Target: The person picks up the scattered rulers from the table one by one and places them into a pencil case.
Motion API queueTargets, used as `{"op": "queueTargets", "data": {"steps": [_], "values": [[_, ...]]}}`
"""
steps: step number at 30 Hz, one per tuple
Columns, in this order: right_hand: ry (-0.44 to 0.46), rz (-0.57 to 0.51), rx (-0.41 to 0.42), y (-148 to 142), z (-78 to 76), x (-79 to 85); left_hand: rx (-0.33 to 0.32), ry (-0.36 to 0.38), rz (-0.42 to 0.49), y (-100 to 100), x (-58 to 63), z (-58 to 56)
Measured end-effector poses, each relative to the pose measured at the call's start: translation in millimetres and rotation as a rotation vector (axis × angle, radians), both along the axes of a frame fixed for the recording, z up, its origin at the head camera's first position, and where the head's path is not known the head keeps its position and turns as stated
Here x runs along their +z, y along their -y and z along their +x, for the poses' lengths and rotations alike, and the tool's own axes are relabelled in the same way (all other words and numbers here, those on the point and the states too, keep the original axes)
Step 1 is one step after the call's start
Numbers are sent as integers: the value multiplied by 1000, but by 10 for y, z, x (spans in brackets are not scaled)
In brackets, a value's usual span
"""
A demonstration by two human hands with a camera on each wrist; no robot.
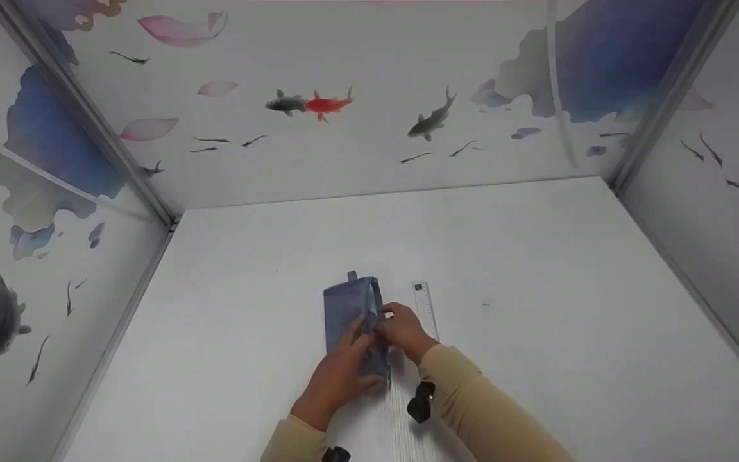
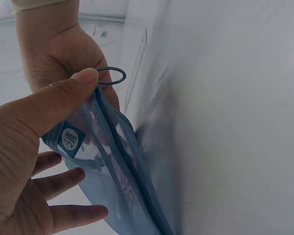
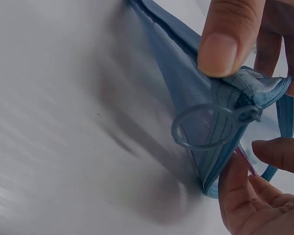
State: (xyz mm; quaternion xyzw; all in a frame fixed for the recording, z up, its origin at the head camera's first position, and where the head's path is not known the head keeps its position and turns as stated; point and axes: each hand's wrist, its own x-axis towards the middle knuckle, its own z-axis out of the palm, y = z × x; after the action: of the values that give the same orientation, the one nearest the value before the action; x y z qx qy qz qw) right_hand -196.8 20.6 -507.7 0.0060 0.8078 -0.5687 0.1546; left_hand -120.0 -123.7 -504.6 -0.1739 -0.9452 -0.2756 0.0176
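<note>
A blue mesh zip pouch point(image 1: 344, 314) stands tilted over the white table, its mouth gaping toward the right. My left hand point(image 1: 339, 373) holds its near end. In the left wrist view the left thumb point(image 2: 85, 78) presses by the zip's pull ring point(image 2: 118, 76), while several fingers spread beside the mesh. My right hand point(image 1: 403, 328) is at the gaping side. In the right wrist view its fingers point(image 3: 232, 183) pinch a thin pink strip point(image 3: 245, 161) at the pouch mouth; I cannot tell what the strip belongs to. Pinkish shapes show through the mesh.
A clear ruler point(image 1: 424, 305) lies right of the pouch, partly behind the right hand. Farther right is a small pale scrap point(image 1: 486, 305). Panels printed with fish point(image 1: 430, 122) and petals enclose the white table point(image 1: 228, 333) at the back and sides.
</note>
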Motion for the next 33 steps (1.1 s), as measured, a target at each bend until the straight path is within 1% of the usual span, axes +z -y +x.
{"op": "queueTargets", "data": {"steps": [10,15,25,30,33], "values": [[-57,75,23,12,3,14,10,14,-7,3,1,2],[-62,81,42,8,2,5,11,19,-5,5,-1,5],[-84,97,50,9,3,11,6,6,-2,9,2,8],[-88,120,59,-9,5,23,-15,-14,10,17,9,15],[-106,129,68,-26,8,21,-21,-21,16,21,8,21]]}}
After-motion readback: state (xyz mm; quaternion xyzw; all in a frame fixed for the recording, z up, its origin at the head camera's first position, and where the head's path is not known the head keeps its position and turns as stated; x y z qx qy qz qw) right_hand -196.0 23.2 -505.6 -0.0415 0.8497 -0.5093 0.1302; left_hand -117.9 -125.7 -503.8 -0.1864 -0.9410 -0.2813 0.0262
